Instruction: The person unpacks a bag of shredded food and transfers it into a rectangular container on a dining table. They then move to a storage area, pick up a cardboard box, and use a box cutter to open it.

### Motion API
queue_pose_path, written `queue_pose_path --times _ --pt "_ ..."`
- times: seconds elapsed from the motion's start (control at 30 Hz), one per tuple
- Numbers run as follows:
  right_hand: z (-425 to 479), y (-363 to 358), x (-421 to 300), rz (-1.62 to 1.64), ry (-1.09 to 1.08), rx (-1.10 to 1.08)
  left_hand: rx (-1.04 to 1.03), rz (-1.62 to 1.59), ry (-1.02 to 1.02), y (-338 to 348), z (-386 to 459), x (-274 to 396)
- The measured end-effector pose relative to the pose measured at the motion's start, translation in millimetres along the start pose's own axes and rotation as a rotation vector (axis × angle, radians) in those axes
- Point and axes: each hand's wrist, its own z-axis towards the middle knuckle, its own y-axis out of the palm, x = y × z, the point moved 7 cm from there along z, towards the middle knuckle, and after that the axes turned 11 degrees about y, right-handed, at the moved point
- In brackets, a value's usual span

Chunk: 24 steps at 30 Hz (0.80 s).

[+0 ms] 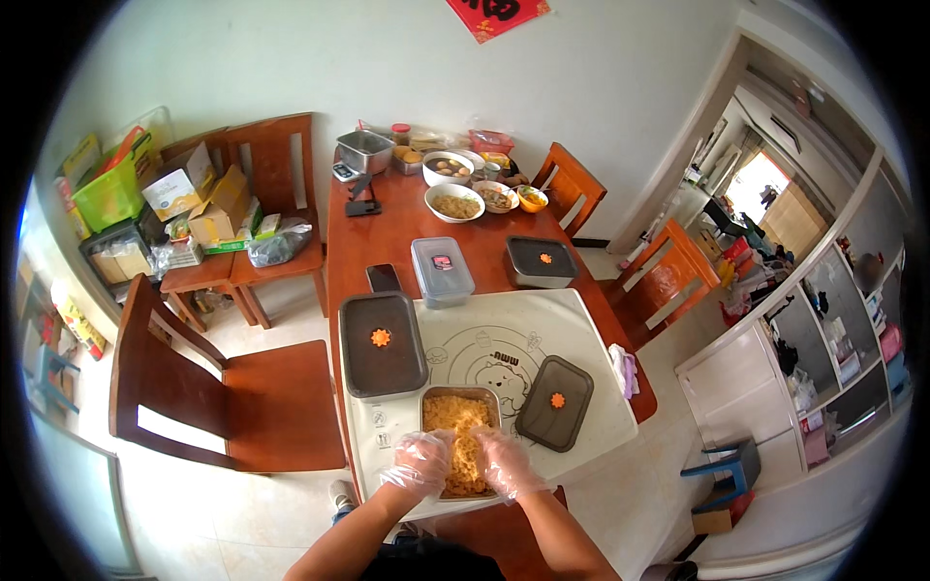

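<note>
A rectangular metal container (461,497) sits at the near side of a pale printed mat, filled with golden, crumbly or shredded food (456,414). My left hand (421,459), in a clear plastic glove, is over its left side with the fingers curled into the food. From the right side my right hand (506,461), gloved the same way, grips the food too. A golden clump shows between my fingertips; its exact shape is hard to tell. Right of the container lies a dark lid (555,417) with an orange flower-shaped knob.
The mat (450,334) covers the near end of a wooden table (363,250). On or by it are a dark-lidded container (383,363), a clear plastic box (445,279), another lidded metal container (541,272) and a phone (383,278). Bowls of food (454,203) stand farther back. A chair (283,407) is at left.
</note>
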Motion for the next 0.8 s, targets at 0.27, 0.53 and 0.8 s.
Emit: queue_pose_path --times 0.27,0.53,0.8 --pt "8.4 38.3 31.8 0.435 0.261 -0.105 0.007 0.05 0.106 2.8 -10.5 1.5" --pt "28.7 9.0 25.6 0.506 0.212 -0.043 0.085 -0.269 -0.217 -23.8 -20.2 -5.1" --pt "25.4 -3.3 15.4 0.507 0.226 0.023 0.213 -0.315 -0.197 -16.1 -21.9 -9.3"
